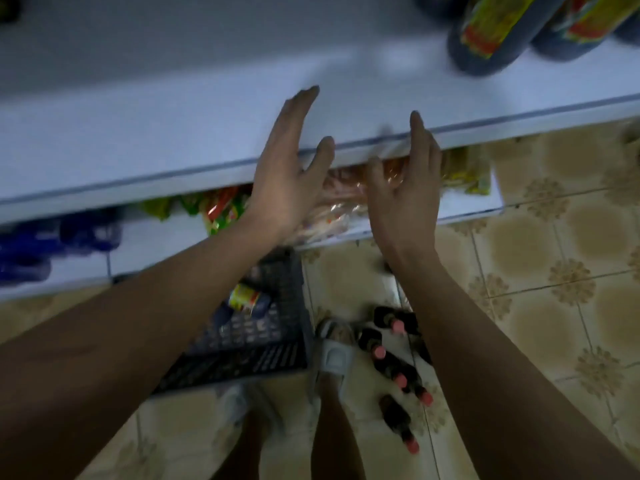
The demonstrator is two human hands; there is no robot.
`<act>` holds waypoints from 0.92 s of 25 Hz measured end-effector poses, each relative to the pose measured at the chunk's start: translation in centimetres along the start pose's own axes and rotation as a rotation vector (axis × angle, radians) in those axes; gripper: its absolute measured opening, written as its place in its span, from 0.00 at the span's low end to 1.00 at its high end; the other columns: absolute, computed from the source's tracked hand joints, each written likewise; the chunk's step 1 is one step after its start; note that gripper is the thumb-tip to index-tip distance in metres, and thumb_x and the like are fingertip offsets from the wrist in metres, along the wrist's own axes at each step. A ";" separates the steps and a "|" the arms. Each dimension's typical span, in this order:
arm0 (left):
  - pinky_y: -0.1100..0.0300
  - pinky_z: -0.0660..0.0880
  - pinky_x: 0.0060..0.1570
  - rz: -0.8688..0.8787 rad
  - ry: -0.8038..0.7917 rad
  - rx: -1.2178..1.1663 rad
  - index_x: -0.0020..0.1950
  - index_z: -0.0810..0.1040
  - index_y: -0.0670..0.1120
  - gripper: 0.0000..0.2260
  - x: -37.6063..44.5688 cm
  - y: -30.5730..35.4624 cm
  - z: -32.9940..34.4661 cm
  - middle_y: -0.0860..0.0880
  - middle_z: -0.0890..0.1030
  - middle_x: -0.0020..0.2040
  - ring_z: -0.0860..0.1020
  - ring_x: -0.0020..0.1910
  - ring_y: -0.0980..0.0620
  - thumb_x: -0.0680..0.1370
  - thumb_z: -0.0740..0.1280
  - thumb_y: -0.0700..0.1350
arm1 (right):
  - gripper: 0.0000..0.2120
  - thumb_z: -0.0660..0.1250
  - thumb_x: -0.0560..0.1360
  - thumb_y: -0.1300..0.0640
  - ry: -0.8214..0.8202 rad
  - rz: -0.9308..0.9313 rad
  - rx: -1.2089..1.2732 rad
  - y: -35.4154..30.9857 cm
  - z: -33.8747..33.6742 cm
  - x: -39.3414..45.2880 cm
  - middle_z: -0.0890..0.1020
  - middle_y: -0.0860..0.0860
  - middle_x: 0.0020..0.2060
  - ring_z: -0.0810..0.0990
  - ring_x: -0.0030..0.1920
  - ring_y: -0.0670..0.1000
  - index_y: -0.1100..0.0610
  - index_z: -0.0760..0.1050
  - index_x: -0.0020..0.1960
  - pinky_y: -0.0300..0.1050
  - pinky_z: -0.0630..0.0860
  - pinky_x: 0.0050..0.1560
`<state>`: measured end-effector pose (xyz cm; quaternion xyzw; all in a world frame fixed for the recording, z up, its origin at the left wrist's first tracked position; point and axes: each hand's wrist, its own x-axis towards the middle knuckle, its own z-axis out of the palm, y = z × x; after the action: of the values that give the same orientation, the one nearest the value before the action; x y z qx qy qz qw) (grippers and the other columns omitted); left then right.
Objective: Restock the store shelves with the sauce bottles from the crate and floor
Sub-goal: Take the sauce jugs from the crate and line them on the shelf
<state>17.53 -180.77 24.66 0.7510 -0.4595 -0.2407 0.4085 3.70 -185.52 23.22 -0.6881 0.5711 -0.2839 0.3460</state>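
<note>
Dim, bluish light; heavy motion blur; wide-angle bending at edges

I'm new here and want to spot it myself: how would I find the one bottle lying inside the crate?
Look below the white shelf to the dark slatted crate on the tiled floor, under the person's left forearm. The bottle in the crate lies near its far end. Unlike the pink-capped dark bottles on the floor to the crate's right, it wears a yellow and red label.

Left hand [289, 168] & right hand [405, 188] both empty w/ fingers straight, palms facing, over white shelf [173, 133] edge. Dark crate [263, 341] on floor [536, 271] below; red-capped sauce bottles [394, 368] lying beside it. Big bottles [485, 32] on shelf, top right.
</note>
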 end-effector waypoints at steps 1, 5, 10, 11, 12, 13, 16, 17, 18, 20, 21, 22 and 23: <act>0.64 0.55 0.76 0.028 0.002 0.002 0.78 0.62 0.45 0.23 -1.8 -1.0 -0.5 0.47 0.64 0.78 0.59 0.79 0.51 0.83 0.62 0.44 | 0.31 0.61 0.79 0.47 -0.036 -0.012 0.005 0.1 0.7 -1.4 0.62 0.53 0.77 0.60 0.77 0.52 0.50 0.56 0.80 0.53 0.63 0.74; 0.58 0.62 0.75 0.051 0.029 -0.032 0.75 0.67 0.42 0.20 -8.8 -5.8 -2.1 0.43 0.69 0.75 0.65 0.77 0.49 0.82 0.62 0.39 | 0.30 0.61 0.80 0.48 -0.215 -0.073 -0.041 0.6 3.7 -7.1 0.63 0.52 0.77 0.61 0.76 0.51 0.51 0.58 0.79 0.47 0.62 0.73; 0.67 0.72 0.61 -0.171 0.099 -0.012 0.73 0.70 0.43 0.19 -14.9 -11.0 -4.0 0.45 0.73 0.72 0.74 0.68 0.54 0.82 0.62 0.38 | 0.30 0.61 0.78 0.45 -0.480 -0.076 -0.178 1.7 7.6 -11.7 0.62 0.53 0.77 0.60 0.77 0.54 0.50 0.60 0.78 0.59 0.64 0.73; 0.60 0.73 0.64 -0.214 0.109 0.017 0.73 0.71 0.43 0.19 -16.0 -12.1 -4.1 0.45 0.74 0.72 0.74 0.68 0.49 0.81 0.62 0.39 | 0.30 0.61 0.78 0.45 -0.523 -0.084 -0.198 1.8 8.2 -12.3 0.62 0.53 0.77 0.60 0.77 0.55 0.50 0.60 0.78 0.60 0.64 0.73; 0.54 0.71 0.68 -0.254 0.108 0.039 0.73 0.71 0.43 0.19 -17.0 -13.3 -4.2 0.46 0.74 0.71 0.73 0.70 0.48 0.81 0.62 0.40 | 0.30 0.61 0.78 0.45 -0.568 -0.090 -0.215 1.9 8.8 -12.9 0.61 0.53 0.77 0.60 0.76 0.55 0.50 0.60 0.78 0.60 0.64 0.73; 0.52 0.69 0.70 -0.288 0.092 0.051 0.73 0.71 0.43 0.20 -18.0 -14.5 -4.4 0.46 0.74 0.71 0.71 0.71 0.49 0.81 0.62 0.40 | 0.30 0.62 0.79 0.46 -0.606 -0.094 -0.229 2.0 9.3 -13.5 0.61 0.53 0.77 0.60 0.76 0.56 0.50 0.59 0.79 0.59 0.65 0.73; 0.54 0.74 0.64 -0.461 0.024 0.051 0.74 0.69 0.47 0.20 -20.2 -17.2 -5.3 0.48 0.74 0.71 0.72 0.67 0.54 0.82 0.63 0.44 | 0.30 0.62 0.78 0.47 -0.659 -0.123 -0.253 2.7 11.0 -15.0 0.62 0.55 0.76 0.62 0.75 0.57 0.52 0.60 0.78 0.58 0.67 0.71; 0.58 0.74 0.61 -0.545 0.016 0.060 0.75 0.68 0.48 0.21 -20.9 -18.1 -5.7 0.49 0.74 0.70 0.73 0.65 0.56 0.82 0.64 0.45 | 0.31 0.62 0.77 0.47 -0.669 -0.125 -0.257 3.0 11.9 -15.5 0.63 0.55 0.75 0.64 0.74 0.58 0.53 0.61 0.78 0.58 0.68 0.70; 0.62 0.71 0.58 -0.630 0.003 0.072 0.75 0.67 0.49 0.21 -21.5 -19.0 -6.0 0.48 0.74 0.71 0.73 0.64 0.55 0.82 0.64 0.46 | 0.30 0.63 0.77 0.48 -0.683 -0.117 -0.258 3.4 12.7 -16.0 0.64 0.56 0.75 0.65 0.73 0.58 0.54 0.62 0.77 0.58 0.69 0.69; 0.63 0.67 0.59 -0.780 -0.034 0.056 0.76 0.67 0.49 0.22 -22.9 -21.2 -6.4 0.47 0.73 0.72 0.72 0.67 0.50 0.82 0.65 0.47 | 0.30 0.66 0.77 0.51 -0.726 -0.095 -0.265 4.0 14.7 -17.1 0.65 0.56 0.74 0.67 0.70 0.59 0.54 0.63 0.77 0.57 0.71 0.66; 0.60 0.68 0.62 -0.842 -0.047 0.035 0.76 0.66 0.49 0.23 -23.4 -22.4 -6.5 0.47 0.73 0.72 0.72 0.69 0.48 0.81 0.65 0.47 | 0.30 0.67 0.76 0.51 -0.756 -0.087 -0.278 4.3 15.8 -17.6 0.65 0.55 0.73 0.68 0.70 0.59 0.53 0.63 0.77 0.57 0.72 0.65; 0.56 0.70 0.63 -0.899 -0.051 0.017 0.76 0.66 0.50 0.23 -23.8 -23.8 -6.5 0.46 0.74 0.71 0.73 0.68 0.46 0.81 0.65 0.48 | 0.31 0.67 0.76 0.51 -0.795 -0.085 -0.292 4.8 17.0 -18.1 0.65 0.55 0.73 0.68 0.69 0.59 0.52 0.63 0.77 0.56 0.72 0.65; 0.53 0.71 0.63 -0.946 -0.046 -0.001 0.75 0.67 0.51 0.23 -24.2 -25.2 -6.7 0.46 0.74 0.70 0.74 0.67 0.44 0.81 0.66 0.49 | 0.31 0.68 0.76 0.51 -0.843 -0.086 -0.301 5.3 18.3 -18.6 0.65 0.55 0.73 0.68 0.69 0.59 0.52 0.63 0.76 0.56 0.72 0.65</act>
<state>23.74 -150.48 6.95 0.8722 -0.0756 -0.4170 0.2443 11.51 -164.99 8.05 -0.8094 0.3862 0.0933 0.4324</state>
